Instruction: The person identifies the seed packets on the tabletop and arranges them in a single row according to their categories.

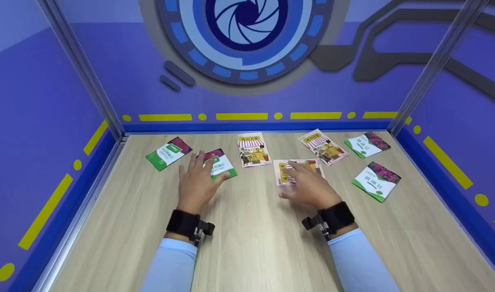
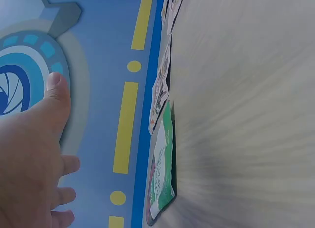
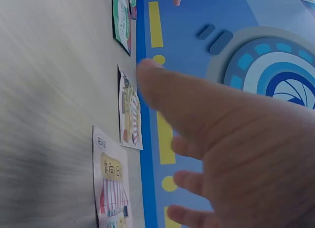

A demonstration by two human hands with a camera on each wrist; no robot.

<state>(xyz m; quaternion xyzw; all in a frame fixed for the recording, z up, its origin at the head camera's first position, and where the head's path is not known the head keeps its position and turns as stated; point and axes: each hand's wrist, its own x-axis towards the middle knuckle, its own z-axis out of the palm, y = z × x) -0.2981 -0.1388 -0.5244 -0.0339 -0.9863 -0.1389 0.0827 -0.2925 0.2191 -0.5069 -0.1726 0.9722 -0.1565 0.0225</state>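
Note:
My left hand (image 1: 196, 178), fingers spread, hovers over a green-and-white packet with a flower picture (image 1: 224, 166) and hides part of it. A gap shows between that hand and the packet (image 2: 163, 164) in the left wrist view. My right hand (image 1: 310, 184) is held above a pink-edged packet with a striped awning print (image 1: 278, 172), which lies sideways and is partly covered. In the right wrist view its thumb and fingers are apart from the packet (image 3: 110, 174), holding nothing. Another awning-print packet (image 1: 253, 150) lies between the hands, farther back.
One more green-and-white packet (image 1: 168, 153) lies at the back left. To the right are a tilted awning-print packet (image 1: 323, 147) and two green-edged flower packets, one farther back (image 1: 367, 144) and one nearer (image 1: 376, 181). Blue panels (image 1: 247, 105) wall the wooden table (image 1: 255, 243).

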